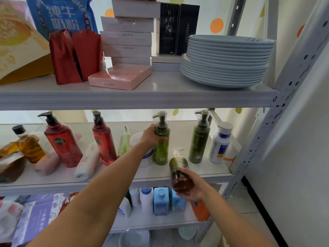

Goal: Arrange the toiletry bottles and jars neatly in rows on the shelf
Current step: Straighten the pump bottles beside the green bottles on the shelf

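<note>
From the head view, the left hand [148, 135] is wrapped around the upper body of a green pump bottle [161, 139] standing upright on the middle shelf [178, 177], while the right hand [191, 186] holds a brown pump bottle [179, 172] by its base, tilted, at the shelf's front edge and just right of the green one. To do this step well, I judge the green bottle should be slid upright — not lifted by its pump — into line with the second green pump bottle [199, 139] to its right, leaving a gap where the brown one can stand. A white jar [140, 148] sits just left of the gripped bottle, partly hidden by the forearm, so the wrist should stay clear of it. Farther left stand two red pump bottles [61, 139], with pale tubes [87, 161] lying on their sides beside them. The shelf is smooth and glossy, so bottles may skid. Above the green bottle a shelf carries a stack of grey plates [226, 61] and boxes; a spotted wall shows behind.
</note>
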A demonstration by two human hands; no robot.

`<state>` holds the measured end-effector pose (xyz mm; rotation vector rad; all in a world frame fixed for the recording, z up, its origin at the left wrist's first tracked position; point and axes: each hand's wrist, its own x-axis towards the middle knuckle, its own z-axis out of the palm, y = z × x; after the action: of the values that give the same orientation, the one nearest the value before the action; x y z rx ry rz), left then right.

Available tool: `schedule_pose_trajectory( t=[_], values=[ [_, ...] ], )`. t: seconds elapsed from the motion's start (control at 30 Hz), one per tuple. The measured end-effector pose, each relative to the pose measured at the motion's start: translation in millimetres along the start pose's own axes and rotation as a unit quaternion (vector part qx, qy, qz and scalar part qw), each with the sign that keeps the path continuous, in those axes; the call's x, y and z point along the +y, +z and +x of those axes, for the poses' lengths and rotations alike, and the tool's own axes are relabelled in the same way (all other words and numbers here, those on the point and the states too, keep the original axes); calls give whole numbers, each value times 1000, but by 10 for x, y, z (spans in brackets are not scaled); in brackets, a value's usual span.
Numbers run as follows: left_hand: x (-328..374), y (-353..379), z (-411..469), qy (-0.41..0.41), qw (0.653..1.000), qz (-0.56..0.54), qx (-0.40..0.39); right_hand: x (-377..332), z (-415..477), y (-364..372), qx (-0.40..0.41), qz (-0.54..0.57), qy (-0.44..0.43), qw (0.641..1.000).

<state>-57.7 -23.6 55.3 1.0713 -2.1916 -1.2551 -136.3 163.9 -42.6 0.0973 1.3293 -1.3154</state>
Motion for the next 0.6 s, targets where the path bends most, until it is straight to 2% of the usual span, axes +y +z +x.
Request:
schedule_pose_trajectory(
  t=[0.13,0.27,0.6],
  values=[
    [-6,-5,3,0,1000,2,-1,12,63,46,-33,26,7,999],
    [-9,7,6,5,1000,8,0,107,97,-6,-48,68,-24,996],
    [76,170,23,19,1000,3,-6,334,4,-251,-28,-36,-83,995]
  ],
)
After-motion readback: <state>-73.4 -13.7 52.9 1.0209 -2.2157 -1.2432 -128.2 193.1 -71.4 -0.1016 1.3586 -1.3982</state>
